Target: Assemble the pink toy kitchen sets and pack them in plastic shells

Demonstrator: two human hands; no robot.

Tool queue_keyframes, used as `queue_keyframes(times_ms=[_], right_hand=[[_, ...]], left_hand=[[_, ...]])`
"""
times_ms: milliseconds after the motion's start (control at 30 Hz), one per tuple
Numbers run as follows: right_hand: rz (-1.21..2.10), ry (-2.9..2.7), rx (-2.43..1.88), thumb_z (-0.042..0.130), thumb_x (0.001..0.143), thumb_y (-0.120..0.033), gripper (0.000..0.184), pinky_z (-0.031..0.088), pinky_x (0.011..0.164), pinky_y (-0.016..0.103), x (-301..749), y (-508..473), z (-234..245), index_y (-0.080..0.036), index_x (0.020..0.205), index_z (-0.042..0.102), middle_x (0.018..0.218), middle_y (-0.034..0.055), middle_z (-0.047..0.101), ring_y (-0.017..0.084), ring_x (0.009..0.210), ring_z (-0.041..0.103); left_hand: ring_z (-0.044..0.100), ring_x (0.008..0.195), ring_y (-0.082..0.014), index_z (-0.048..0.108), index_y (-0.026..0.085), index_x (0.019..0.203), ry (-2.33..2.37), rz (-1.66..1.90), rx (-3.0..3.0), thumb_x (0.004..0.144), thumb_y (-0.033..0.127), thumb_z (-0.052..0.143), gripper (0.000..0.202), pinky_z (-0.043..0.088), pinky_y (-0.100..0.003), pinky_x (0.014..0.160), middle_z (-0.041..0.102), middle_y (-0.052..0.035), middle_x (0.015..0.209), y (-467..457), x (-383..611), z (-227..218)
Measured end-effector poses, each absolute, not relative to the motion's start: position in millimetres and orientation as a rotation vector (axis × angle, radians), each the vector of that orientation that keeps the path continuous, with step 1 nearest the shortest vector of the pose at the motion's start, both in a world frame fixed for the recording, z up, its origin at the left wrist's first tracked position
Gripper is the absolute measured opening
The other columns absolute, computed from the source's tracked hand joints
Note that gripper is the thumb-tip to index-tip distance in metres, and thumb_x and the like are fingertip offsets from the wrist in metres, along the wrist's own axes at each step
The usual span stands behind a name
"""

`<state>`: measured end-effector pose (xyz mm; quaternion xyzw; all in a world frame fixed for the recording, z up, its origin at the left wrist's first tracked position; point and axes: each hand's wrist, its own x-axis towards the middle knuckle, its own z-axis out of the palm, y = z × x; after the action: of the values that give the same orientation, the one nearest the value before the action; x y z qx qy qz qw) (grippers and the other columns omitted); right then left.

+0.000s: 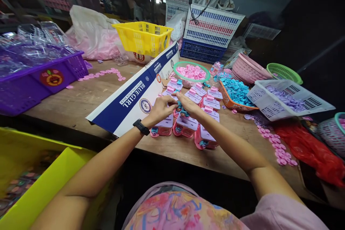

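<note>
My left hand (161, 109), with a black watch on the wrist, has its fingers bent in a pinch over the toys. What it pinches is too small to make out. Close against it, my right hand (187, 104) curls its fingers around small blue plastic pieces (183, 110). Beneath both hands stand several small pink toy cases with lilac tops (186, 123), set in rows. Those farther back carry pink clips, such as the lilac-topped one (211, 102) right of my right hand. My hands partly hide the middle of the rows.
A blue-and-white cardboard sheet (134, 95) stands left of the toys. Behind them is a green-rimmed basket (207, 75) of pink pieces. On the right are an orange basket (229, 102) of blue pieces and a white basket (269, 109) of lilac ones. A purple crate (54, 91) sits left.
</note>
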<state>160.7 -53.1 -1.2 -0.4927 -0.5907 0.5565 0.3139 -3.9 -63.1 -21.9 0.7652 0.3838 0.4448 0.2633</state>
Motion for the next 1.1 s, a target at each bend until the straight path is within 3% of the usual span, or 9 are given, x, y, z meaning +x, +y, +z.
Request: queue_keyframes(times_ms=[133, 267, 500, 700, 800, 900, 1000, 1100], right_hand=[[1.754, -1.379, -1.276, 0.054, 0.098, -0.065, 0.048, 0.030, 0.038, 0.016, 164, -50, -2, -0.020, 0.113, 0.062, 0.071, -0.0024, 0.053, 0.008, 0.052, 0.045], [1.778, -1.403, -1.216, 0.063, 0.096, -0.056, 0.039, 0.028, 0.037, 0.016, 165, -53, -5, -0.019, 0.088, 0.057, 0.066, -0.0040, 0.048, 0.008, 0.051, 0.041], [1.561, -1.646, -1.096, 0.060, 0.092, -0.068, 0.047, 0.033, 0.040, 0.018, 168, -54, -21, -0.022, 0.090, 0.054, 0.067, -0.0053, 0.044, 0.009, 0.052, 0.043], [1.340, -1.949, -1.141, 0.056, 0.092, -0.069, 0.053, 0.038, 0.051, 0.021, 182, -44, -26, -0.017, 0.091, 0.064, 0.075, 0.0001, 0.062, 0.009, 0.056, 0.047], [1.177, -2.080, -1.137, 0.065, 0.090, -0.059, 0.044, 0.042, 0.061, 0.023, 187, -37, -26, -0.014, 0.088, 0.070, 0.080, 0.0025, 0.068, 0.011, 0.065, 0.053], [1.002, -2.212, -1.132, 0.071, 0.088, -0.037, 0.023, 0.042, 0.068, 0.024, 183, -32, -28, -0.014, 0.083, 0.072, 0.075, 0.0010, 0.068, 0.012, 0.070, 0.058], [0.854, -2.341, -1.180, 0.069, 0.088, -0.021, 0.012, 0.039, 0.067, 0.023, 172, -33, -29, -0.013, 0.081, 0.075, 0.071, 0.0007, 0.069, 0.012, 0.068, 0.058], [0.754, -2.425, -1.232, 0.069, 0.088, -0.015, 0.010, 0.039, 0.067, 0.023, 161, -38, -30, -0.013, 0.083, 0.077, 0.075, 0.0025, 0.073, 0.013, 0.069, 0.060]], left_hand=[[0.066, 0.077, -0.0172, 0.075, 0.018, 0.078, 1.043, 1.217, 2.193, 0.085, 0.018, 0.069, 0.010, 0.050, -0.032, 0.080, 0.073, -0.0037, 0.079, -68, -8, -23], [0.064, 0.081, -0.0167, 0.073, 0.018, 0.085, 1.042, 1.205, 2.186, 0.086, 0.024, 0.071, 0.006, 0.050, -0.030, 0.078, 0.070, -0.0037, 0.088, -66, -11, -31], [0.064, 0.101, -0.0222, 0.077, 0.020, 0.093, 1.025, 1.165, 2.527, 0.094, 0.018, 0.061, 0.016, 0.047, -0.038, 0.088, 0.072, -0.0076, 0.102, -67, -10, -42], [0.062, 0.106, -0.0248, 0.077, 0.022, 0.106, 1.113, 1.006, 2.785, 0.100, 0.018, 0.053, 0.025, 0.038, -0.045, 0.095, 0.075, -0.0083, 0.107, -68, -25, -36], [0.061, 0.103, -0.0240, 0.077, 0.024, 0.109, 1.067, 0.937, 2.816, 0.101, 0.018, 0.052, 0.026, 0.035, -0.045, 0.095, 0.075, -0.0069, 0.105, -65, -35, -40], [0.061, 0.103, -0.0244, 0.077, 0.025, 0.108, 1.066, 0.917, 2.791, 0.101, 0.021, 0.054, 0.024, 0.034, -0.046, 0.094, 0.075, -0.0059, 0.105, -69, -42, -49], [0.059, 0.109, -0.0265, 0.076, 0.025, 0.112, 1.154, 0.948, 2.742, 0.098, 0.013, 0.051, 0.031, 0.033, -0.047, 0.094, 0.075, -0.0065, 0.108, -80, -46, -58], [0.056, 0.118, -0.0300, 0.073, 0.025, 0.119, 1.262, 0.913, 2.710, 0.089, 0.002, 0.048, 0.045, 0.032, -0.051, 0.096, 0.074, -0.0080, 0.115, -95, -48, -63]])
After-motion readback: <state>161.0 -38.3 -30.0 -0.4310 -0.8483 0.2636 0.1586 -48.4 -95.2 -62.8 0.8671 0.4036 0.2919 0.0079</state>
